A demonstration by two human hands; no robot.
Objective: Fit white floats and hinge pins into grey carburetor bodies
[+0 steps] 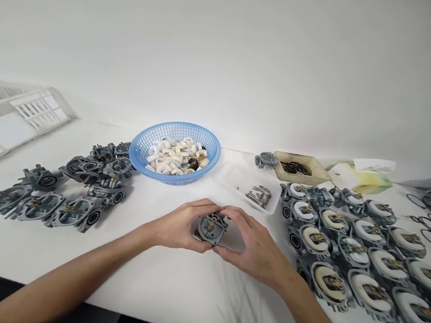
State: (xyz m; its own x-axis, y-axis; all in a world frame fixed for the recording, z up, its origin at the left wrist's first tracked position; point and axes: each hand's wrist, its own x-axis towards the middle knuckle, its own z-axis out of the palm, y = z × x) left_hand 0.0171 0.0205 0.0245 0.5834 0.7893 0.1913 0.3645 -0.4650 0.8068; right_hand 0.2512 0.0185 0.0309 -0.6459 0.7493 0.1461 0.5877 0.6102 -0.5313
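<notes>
Both of my hands hold one grey metal carburetor body (211, 227) just above the white table, near its front middle. My left hand (176, 224) cups it from the left side, and my right hand (248, 242) wraps it from the right with fingertips on its top edge. A brass fitting shows in the part's round face. A blue plastic basket (141, 147) of white floats and small brass pieces sits just behind my hands.
A pile of bare grey carburetor bodies (65, 188) lies at left. Rows of carburetor bodies with white floats fitted (354, 251) fill the right. A clear tray of small pins (260, 195), a beige dish of black rings (298, 168), loose O-rings (430, 230) and a white crate (12, 113) surround them.
</notes>
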